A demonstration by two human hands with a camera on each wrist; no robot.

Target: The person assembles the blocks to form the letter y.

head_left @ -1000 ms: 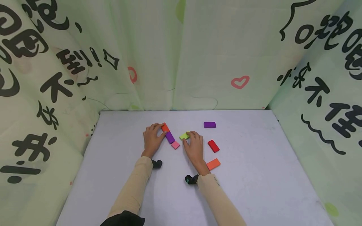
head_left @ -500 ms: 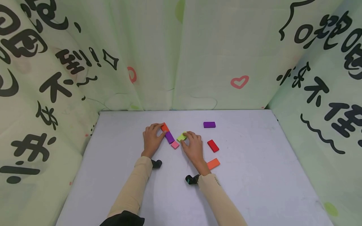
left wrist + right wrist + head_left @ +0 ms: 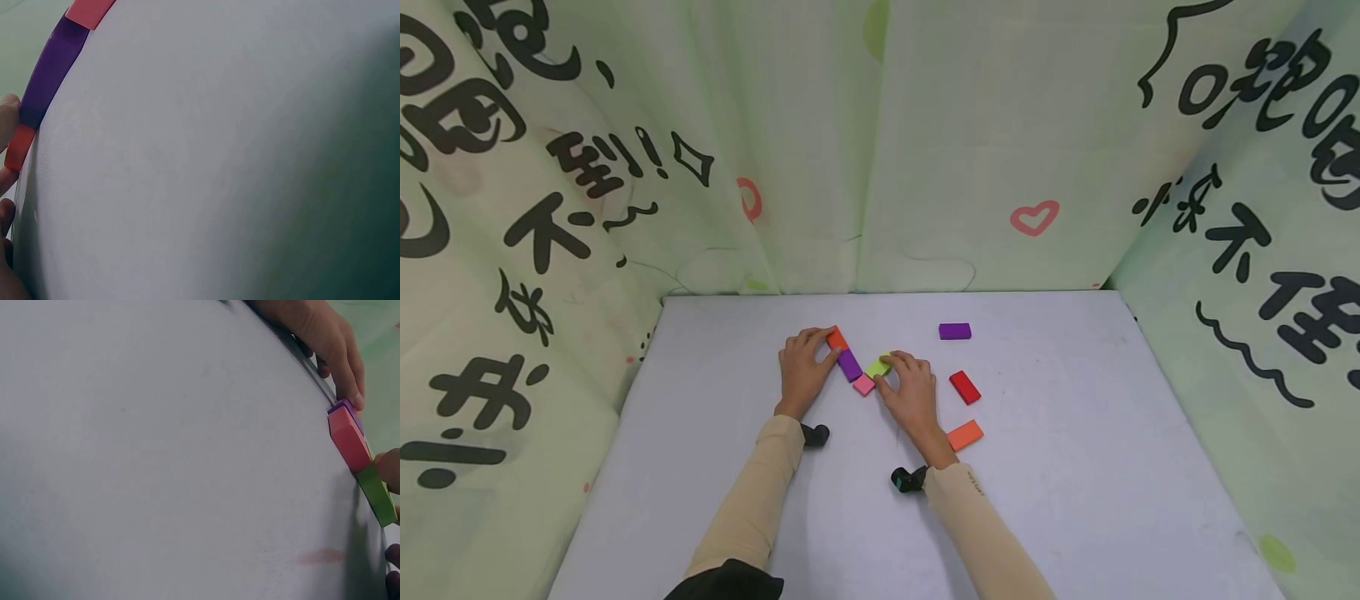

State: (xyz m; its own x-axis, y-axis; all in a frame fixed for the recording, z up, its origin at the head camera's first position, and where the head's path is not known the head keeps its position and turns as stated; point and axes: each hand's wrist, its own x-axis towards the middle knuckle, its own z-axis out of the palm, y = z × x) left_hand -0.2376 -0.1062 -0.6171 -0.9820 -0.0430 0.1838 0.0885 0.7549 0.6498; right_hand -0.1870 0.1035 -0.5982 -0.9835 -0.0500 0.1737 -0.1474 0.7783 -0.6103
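My left hand (image 3: 803, 371) pinches an orange-red block (image 3: 837, 337) between thumb and fingers, the thumb reaching where it meets a purple block (image 3: 850, 365). Touching the purple block's near end is a pink block (image 3: 864, 384). These three form a slanted row on the white table. With thumb and fingers, my right hand (image 3: 912, 396) pinches a lime-green block (image 3: 877, 367), partly covered by the fingertips. In the right wrist view the green block (image 3: 376, 495) sits against the end of the pink block (image 3: 349, 439). The left wrist view shows the purple block (image 3: 53, 72) joining the orange-red one (image 3: 20, 147).
On the white table (image 3: 1075, 467), a second purple block (image 3: 955, 332) lies at the back right. A red block (image 3: 965, 387) and an orange block (image 3: 965, 435) lie right of my right hand, the orange one near the wrist. Printed curtains (image 3: 955, 150) surround the table.
My right hand has slid the green block leftward, from apart to up against the pink block. The left hand and its row of blocks have stayed in place.
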